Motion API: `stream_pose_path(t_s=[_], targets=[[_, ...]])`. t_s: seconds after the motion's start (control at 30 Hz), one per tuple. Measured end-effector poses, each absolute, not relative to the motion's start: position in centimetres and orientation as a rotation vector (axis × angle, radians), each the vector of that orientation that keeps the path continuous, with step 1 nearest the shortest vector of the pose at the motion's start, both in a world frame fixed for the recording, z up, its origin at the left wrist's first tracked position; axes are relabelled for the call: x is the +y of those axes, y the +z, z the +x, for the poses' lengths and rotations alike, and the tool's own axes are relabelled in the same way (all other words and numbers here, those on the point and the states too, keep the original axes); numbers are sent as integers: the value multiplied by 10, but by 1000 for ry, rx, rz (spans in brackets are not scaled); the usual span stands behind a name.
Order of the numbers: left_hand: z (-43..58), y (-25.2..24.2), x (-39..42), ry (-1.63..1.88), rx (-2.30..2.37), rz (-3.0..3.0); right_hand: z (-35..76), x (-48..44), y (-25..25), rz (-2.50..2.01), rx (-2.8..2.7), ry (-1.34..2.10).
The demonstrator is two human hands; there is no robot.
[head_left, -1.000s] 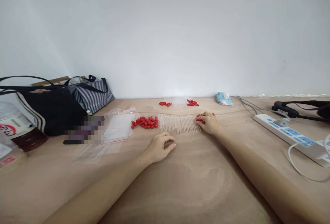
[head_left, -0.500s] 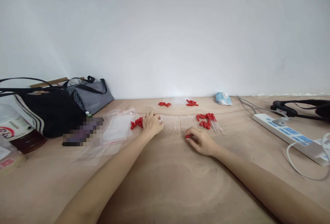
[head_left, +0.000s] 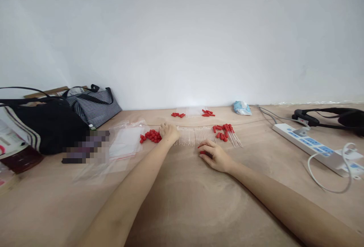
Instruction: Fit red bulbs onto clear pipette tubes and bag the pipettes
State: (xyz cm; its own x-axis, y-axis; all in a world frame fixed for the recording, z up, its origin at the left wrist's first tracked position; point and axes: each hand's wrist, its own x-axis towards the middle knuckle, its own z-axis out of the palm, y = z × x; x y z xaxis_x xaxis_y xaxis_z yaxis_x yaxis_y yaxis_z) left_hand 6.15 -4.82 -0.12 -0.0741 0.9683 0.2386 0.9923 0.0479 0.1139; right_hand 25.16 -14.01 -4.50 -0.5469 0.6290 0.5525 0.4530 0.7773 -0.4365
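My left hand rests with curled fingers on the right edge of a pile of small red caps, at the left end of a row of clear thin tubes. What its fingers hold is hidden. My right hand lies on the table just in front of that row, fingers curled around a small red cap at its fingertips. To the right of the row lie several tubes fitted with red caps.
Two black and striped bags and clear plastic zip bags lie at the left. Further back are more capped tubes and a blue packet. A white power strip with cables and a black headset sit at the right.
My left hand went forward from the table to the red cap pile. My right hand came back from the capped tubes to the table in front of the row, with a red cap.
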Motion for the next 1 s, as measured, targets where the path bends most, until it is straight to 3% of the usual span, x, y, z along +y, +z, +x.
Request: stream_pose_path(t_s=[0.17, 0.47, 1.0], targets=[[65, 9, -68, -473, -2043, -2220, 251, -141, -47, -876, -2124, 329], [23, -21, -132, -867, -1197, -2862, 240, -139, -44, -1020, -1975, 343], [17, -31, -134, -1023, -1028, -3012, 226, -148, -38, -862, -2111, 415]])
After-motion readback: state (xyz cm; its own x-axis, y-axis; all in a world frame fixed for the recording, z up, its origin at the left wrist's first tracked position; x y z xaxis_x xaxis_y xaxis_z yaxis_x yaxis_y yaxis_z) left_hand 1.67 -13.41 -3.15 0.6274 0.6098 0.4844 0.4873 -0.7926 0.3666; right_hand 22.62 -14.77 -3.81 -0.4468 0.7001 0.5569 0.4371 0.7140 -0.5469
